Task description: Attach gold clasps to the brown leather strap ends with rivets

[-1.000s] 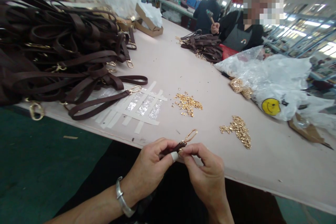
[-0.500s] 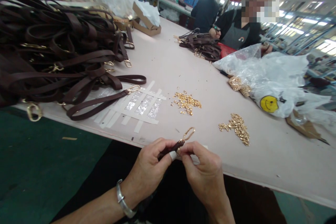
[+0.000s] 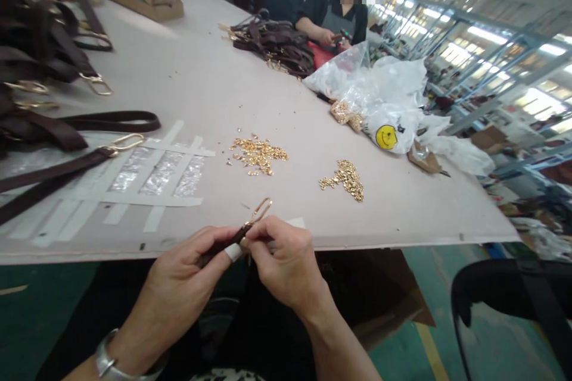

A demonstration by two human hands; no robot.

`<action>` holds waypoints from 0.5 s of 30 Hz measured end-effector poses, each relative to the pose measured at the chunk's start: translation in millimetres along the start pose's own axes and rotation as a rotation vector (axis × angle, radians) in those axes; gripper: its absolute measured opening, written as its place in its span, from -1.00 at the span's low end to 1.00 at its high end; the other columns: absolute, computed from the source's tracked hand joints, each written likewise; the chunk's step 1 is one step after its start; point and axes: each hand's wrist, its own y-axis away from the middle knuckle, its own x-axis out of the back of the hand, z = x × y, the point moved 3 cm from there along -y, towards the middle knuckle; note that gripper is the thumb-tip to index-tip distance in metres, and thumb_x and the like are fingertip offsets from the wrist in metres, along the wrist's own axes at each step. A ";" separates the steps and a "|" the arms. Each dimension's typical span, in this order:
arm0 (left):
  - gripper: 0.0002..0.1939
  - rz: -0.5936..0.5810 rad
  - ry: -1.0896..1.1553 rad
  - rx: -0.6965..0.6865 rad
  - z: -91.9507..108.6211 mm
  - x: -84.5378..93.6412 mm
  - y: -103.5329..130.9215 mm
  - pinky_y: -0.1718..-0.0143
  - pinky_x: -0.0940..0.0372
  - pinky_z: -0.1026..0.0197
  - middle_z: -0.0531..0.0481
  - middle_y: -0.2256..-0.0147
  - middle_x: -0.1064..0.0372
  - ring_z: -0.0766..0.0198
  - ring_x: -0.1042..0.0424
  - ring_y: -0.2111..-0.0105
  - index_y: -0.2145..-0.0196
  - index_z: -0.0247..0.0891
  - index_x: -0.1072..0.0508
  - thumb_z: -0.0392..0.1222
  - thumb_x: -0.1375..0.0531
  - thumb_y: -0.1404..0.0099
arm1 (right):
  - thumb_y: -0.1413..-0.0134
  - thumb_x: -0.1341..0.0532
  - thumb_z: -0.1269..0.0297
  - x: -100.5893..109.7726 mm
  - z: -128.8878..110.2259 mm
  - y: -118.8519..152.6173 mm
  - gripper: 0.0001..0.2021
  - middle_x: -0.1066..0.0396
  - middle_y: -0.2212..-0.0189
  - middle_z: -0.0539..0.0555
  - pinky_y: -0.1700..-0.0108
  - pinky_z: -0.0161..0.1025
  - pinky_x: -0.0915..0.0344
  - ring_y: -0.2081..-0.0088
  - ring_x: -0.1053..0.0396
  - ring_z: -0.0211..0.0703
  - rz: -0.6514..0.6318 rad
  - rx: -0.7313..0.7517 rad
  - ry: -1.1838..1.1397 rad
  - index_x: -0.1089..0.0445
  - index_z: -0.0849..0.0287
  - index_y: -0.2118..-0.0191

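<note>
My left hand (image 3: 179, 277) is closed around a dark brown leather strap (image 3: 241, 232) at the table's front edge, with white tape (image 3: 233, 252) round its thumb. A gold clasp (image 3: 254, 217) sticks up from the strap's end. Pressed against that end, my right hand (image 3: 283, 259) pinches with thumb and forefinger; whatever lies between them is too small and hidden to name. Beyond the hands lie two piles of small gold metal pieces, a left pile (image 3: 259, 155) and a right pile (image 3: 348, 178).
Brown straps (image 3: 40, 41) with gold clasps are heaped at the left. Taped-down clear plastic (image 3: 158, 177) lies beside them. More straps (image 3: 277, 44) lie at the far side, near another person (image 3: 335, 18). Plastic bags (image 3: 384, 95) stand at the right, a black chair (image 3: 513, 292) below.
The view has swung to the right, so the table and piles appear shifted left. Both hands keep their hold at the strap's end, which looks much the same.
</note>
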 end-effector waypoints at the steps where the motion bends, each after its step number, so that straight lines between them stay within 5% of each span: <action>1: -0.82 -0.007 0.001 -0.003 2.1 -0.1 -0.6 0.05 -0.29 0.21 0.07 0.19 -0.54 0.13 -0.47 0.17 0.16 -0.05 -0.55 -0.10 -0.26 -0.26 | -0.10 -0.20 0.49 -0.1 -0.1 0.7 -0.89 -0.49 0.41 -0.06 0.26 -0.36 -0.33 0.37 -0.44 -0.28 0.012 -0.004 0.004 -0.40 0.11 0.33; 15: -0.84 -0.135 0.102 -0.002 24.8 -3.2 2.4 0.16 -0.31 0.26 0.04 0.27 -0.48 0.24 -0.45 0.23 0.14 -0.17 -0.54 -0.22 -0.21 -0.34 | -0.06 -0.30 0.34 2.4 11.8 10.1 -0.88 -0.46 0.42 -0.06 0.28 -0.32 -0.37 0.37 -0.44 -0.24 0.055 -0.228 -0.364 -0.32 0.13 0.34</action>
